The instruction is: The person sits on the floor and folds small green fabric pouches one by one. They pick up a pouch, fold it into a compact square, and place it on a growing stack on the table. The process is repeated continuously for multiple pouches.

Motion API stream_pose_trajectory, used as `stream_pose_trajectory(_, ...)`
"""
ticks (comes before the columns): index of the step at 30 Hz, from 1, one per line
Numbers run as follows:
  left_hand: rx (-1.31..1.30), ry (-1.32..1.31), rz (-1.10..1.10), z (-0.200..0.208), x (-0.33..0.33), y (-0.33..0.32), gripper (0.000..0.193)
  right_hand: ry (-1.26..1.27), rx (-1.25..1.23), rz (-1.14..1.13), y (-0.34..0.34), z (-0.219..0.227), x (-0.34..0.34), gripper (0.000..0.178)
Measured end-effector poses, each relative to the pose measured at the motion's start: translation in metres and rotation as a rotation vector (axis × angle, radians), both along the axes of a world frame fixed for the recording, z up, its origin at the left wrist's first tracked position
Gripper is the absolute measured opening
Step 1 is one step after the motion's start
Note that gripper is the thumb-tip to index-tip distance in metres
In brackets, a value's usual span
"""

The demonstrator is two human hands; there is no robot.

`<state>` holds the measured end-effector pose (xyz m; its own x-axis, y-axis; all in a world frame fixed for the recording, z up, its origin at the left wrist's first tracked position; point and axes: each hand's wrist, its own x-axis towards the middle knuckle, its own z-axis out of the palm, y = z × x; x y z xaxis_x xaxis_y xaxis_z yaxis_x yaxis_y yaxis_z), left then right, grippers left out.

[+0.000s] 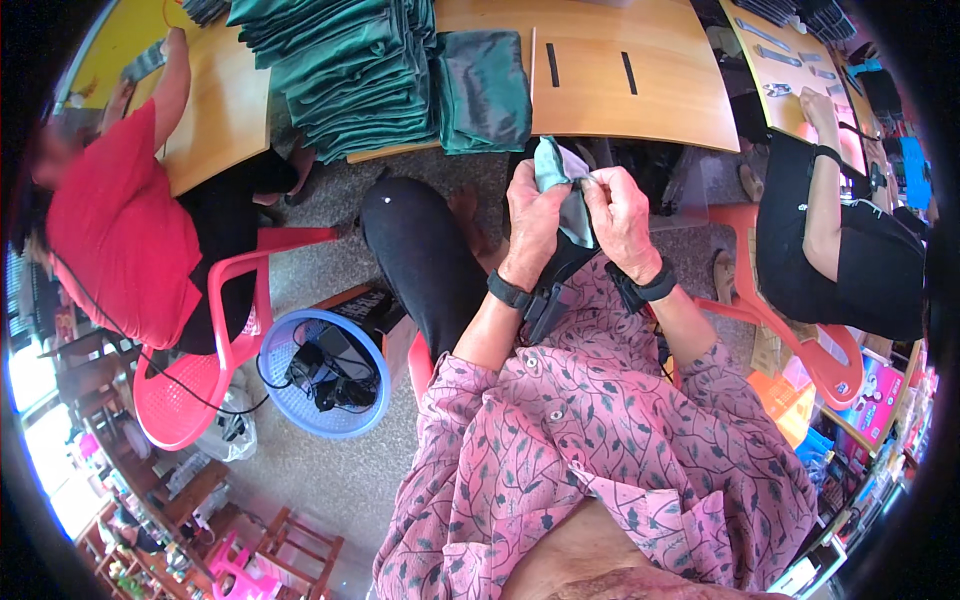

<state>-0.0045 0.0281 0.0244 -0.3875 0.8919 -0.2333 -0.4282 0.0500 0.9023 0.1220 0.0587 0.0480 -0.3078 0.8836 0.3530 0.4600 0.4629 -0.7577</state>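
Both my hands hold one small piece of green-grey cloth (575,218) in front of me, just off the near edge of the table. My left hand (533,218) pinches its left side between thumb and fingers. Closed on the right side of the cloth is my right hand (620,215), its thumb and fingertips pressed together. The cloth is partly folded, showing a paler face toward the right; my fingers cover its middle. A tall stack of dark green cloth pieces (340,70) lies on the table ahead to the left. Beside it rests a folded green piece (485,92).
Two black strips (628,72) lie on the wooden table (680,100). To the left sits a person in a red top (125,225); to the right, a person in black (850,250) works at another table. A blue basket (377,420) holding black devices stands on the floor near a pink chair (180,400).
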Motion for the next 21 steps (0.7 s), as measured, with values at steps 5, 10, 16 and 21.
stream_pose_trajectory(5, 0.065, -0.022, -0.091, 0.000, 0.000, -0.001, 0.026, 0.036, -0.003, -0.045, 0.007, -0.008, 0.002, 0.010)
stream_pose_trajectory(10, 0.150, -0.371, -0.269, 0.000, -0.003, 0.002, 0.033, 0.118, -0.199, -0.086, 0.020, -0.003, 0.013, 0.012)
stream_pose_trajectory(16, 0.105, -0.618, -0.436, -0.012, 0.000, 0.002, 0.043, 0.220, -0.400, -0.040, 0.026, -0.001, 0.022, 0.006)
stream_pose_trajectory(21, 0.100, -0.580, -0.436, -0.016, 0.000, 0.002, 0.047, 0.193, -0.373, -0.036, 0.024, 0.000, 0.017, 0.005)
